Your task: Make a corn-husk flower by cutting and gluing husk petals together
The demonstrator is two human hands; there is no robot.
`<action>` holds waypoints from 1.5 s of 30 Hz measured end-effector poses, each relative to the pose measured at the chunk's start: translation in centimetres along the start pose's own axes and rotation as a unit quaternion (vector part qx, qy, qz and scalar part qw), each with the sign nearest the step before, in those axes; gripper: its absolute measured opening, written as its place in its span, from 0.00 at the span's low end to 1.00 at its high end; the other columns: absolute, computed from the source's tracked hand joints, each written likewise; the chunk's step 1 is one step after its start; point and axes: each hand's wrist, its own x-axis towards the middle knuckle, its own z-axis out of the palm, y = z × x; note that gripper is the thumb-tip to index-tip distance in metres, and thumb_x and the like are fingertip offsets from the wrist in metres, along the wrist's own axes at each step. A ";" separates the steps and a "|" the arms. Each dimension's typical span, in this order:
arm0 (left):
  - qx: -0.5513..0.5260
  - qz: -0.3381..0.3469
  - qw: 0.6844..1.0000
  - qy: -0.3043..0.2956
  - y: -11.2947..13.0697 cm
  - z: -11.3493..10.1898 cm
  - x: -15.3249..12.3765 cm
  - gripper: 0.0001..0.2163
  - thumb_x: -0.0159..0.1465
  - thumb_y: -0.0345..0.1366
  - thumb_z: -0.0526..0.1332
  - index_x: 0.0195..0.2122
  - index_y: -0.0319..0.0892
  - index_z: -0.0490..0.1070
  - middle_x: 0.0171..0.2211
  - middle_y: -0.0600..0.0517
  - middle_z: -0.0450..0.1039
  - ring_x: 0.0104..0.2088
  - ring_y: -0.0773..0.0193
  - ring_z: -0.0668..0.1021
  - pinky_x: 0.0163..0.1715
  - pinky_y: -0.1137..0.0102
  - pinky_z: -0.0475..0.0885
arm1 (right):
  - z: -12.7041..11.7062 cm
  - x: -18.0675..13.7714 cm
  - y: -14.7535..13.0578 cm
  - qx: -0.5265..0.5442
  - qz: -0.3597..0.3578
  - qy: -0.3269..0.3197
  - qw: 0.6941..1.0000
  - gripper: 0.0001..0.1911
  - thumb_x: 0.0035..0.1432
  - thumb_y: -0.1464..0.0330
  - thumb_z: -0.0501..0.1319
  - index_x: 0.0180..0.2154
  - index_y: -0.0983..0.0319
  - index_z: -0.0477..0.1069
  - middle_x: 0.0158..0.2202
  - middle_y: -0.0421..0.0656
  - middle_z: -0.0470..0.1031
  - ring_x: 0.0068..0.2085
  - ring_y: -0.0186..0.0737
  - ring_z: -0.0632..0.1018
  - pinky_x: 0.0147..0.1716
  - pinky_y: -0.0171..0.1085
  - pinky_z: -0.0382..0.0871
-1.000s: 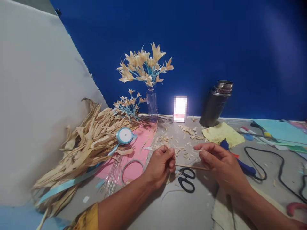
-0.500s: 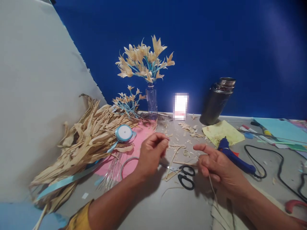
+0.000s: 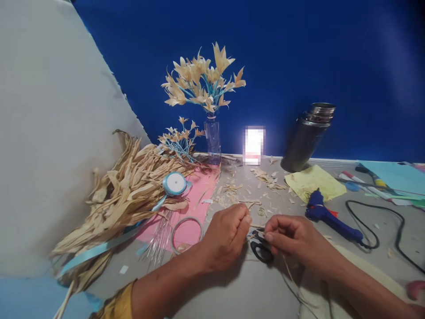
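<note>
My left hand (image 3: 229, 237) is closed, thumb against curled fingers, above the table's middle. What its fingers hold, if anything, is hidden. Just to its right, my right hand (image 3: 292, 235) pinches a thin beige strand (image 3: 288, 268), which trails down toward the table. A small gap separates the two hands. Beneath them lie black-handled scissors (image 3: 262, 252), partly covered by the hands. A pale narrow strip shows between the fingertips, and I cannot tell whether it is held or lies on the table.
Left are dried corn husks (image 3: 133, 177), a ribbon spool (image 3: 174, 183), a tape ring (image 3: 187, 235) and thin wires (image 3: 159, 239). Behind stand husk flowers (image 3: 199, 79) in a bottle (image 3: 212, 141), a glowing screen (image 3: 254, 146) and a dark flask (image 3: 308, 137). A blue glue gun (image 3: 332, 219) lies right.
My right hand has moved left and its stretched index finger has curled into a pinch. My left hand has moved right and slightly down, bringing both hands close together. The view has shifted slightly.
</note>
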 end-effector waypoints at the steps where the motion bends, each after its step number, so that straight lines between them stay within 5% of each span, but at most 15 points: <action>1: 0.007 -0.008 1.000 -0.005 -0.1 0.1 0.0 0.14 0.70 0.37 0.52 0.25 0.44 0.62 0.23 0.55 0.62 0.26 0.65 0.64 0.29 0.68 0.57 | 0.0 0.0 -0.1 -0.022 -0.012 0.016 1.000 0.16 0.56 0.55 0.66 0.29 0.62 0.72 0.21 0.39 0.75 0.23 0.33 0.70 0.23 0.32 0.59; 5: -0.079 -0.099 0.992 -0.025 -0.5 0.4 0.1 0.19 0.70 0.42 0.54 0.21 0.44 0.59 0.17 0.56 0.60 0.21 0.67 0.63 0.24 0.70 0.56 | -0.1 0.0 -0.1 -0.076 -0.060 0.053 0.994 0.14 0.58 0.58 0.63 0.28 0.61 0.73 0.23 0.38 0.74 0.26 0.36 0.71 0.27 0.34 0.63; 9: -0.261 -0.182 0.948 -0.026 -0.9 0.4 0.7 0.19 0.66 0.49 0.60 0.22 0.43 0.64 0.14 0.57 0.63 0.15 0.70 0.64 0.20 0.73 0.57 | -0.4 0.1 -0.2 -0.103 -0.071 0.083 0.989 0.13 0.58 0.58 0.63 0.29 0.61 0.73 0.26 0.40 0.76 0.30 0.39 0.74 0.29 0.35 0.66; 15: -0.391 -0.188 0.901 0.001 -0.1 1.3 0.7 0.19 0.56 0.52 0.71 0.27 0.39 0.72 0.23 0.52 0.73 0.16 0.72 0.68 0.17 0.75 0.60 | 0.0 0.3 0.2 0.007 -0.038 0.104 0.994 0.17 0.57 0.53 0.64 0.32 0.60 0.72 0.23 0.38 0.74 0.25 0.36 0.73 0.27 0.34 0.67; 19: -0.355 -0.191 0.915 -0.037 0.4 2.9 0.1 0.17 0.57 0.49 0.70 0.25 0.39 0.74 0.22 0.50 0.73 0.17 0.72 0.68 0.18 0.75 0.60 | 0.7 0.2 0.3 0.017 -0.021 0.113 0.993 0.17 0.55 0.53 0.65 0.30 0.61 0.72 0.22 0.37 0.72 0.22 0.33 0.68 0.22 0.33 0.61; 23: -0.255 -0.201 0.946 -0.002 0.0 3.7 -0.1 0.11 0.59 0.38 0.67 0.23 0.40 0.74 0.20 0.52 0.70 0.20 0.69 0.68 0.21 0.75 0.61 | 0.9 -0.4 -0.2 -0.038 -0.061 0.102 0.992 0.12 0.58 0.60 0.62 0.30 0.61 0.76 0.24 0.38 0.74 0.26 0.35 0.72 0.26 0.33 0.63; 28: -0.120 -0.115 0.986 -0.013 -0.7 3.6 -0.5 0.09 0.60 0.30 0.62 0.23 0.41 0.74 0.21 0.52 0.71 0.24 0.67 0.69 0.25 0.74 0.61 | 0.8 -0.4 -0.3 -0.049 -0.068 0.078 0.993 0.14 0.59 0.57 0.61 0.31 0.61 0.77 0.25 0.39 0.76 0.29 0.38 0.75 0.28 0.34 0.67; 34: -0.123 -0.134 0.983 -0.038 -0.9 3.0 -0.4 0.08 0.62 0.32 0.60 0.26 0.42 0.75 0.24 0.51 0.74 0.27 0.63 0.73 0.28 0.72 0.64 | 0.7 -0.2 0.0 -0.131 -0.113 0.136 0.976 0.15 0.61 0.57 0.59 0.29 0.60 0.76 0.26 0.40 0.77 0.30 0.40 0.76 0.31 0.35 0.68; 41: -0.019 -0.045 0.999 -0.013 -0.7 2.3 -0.5 0.08 0.65 0.29 0.60 0.32 0.43 0.77 0.30 0.50 0.75 0.34 0.62 0.74 0.37 0.70 0.65 | 0.9 -0.4 0.1 -0.187 -0.108 0.102 0.971 0.14 0.61 0.60 0.59 0.29 0.59 0.77 0.24 0.39 0.77 0.28 0.38 0.74 0.30 0.35 0.66; 45: -0.045 0.001 0.999 -0.003 -0.7 2.4 -0.7 0.09 0.67 0.31 0.60 0.33 0.44 0.80 0.32 0.48 0.75 0.35 0.61 0.75 0.37 0.70 0.67 | 0.7 -0.2 0.0 -0.116 -0.062 0.061 0.989 0.14 0.59 0.59 0.61 0.29 0.60 0.78 0.24 0.39 0.78 0.27 0.38 0.75 0.28 0.34 0.67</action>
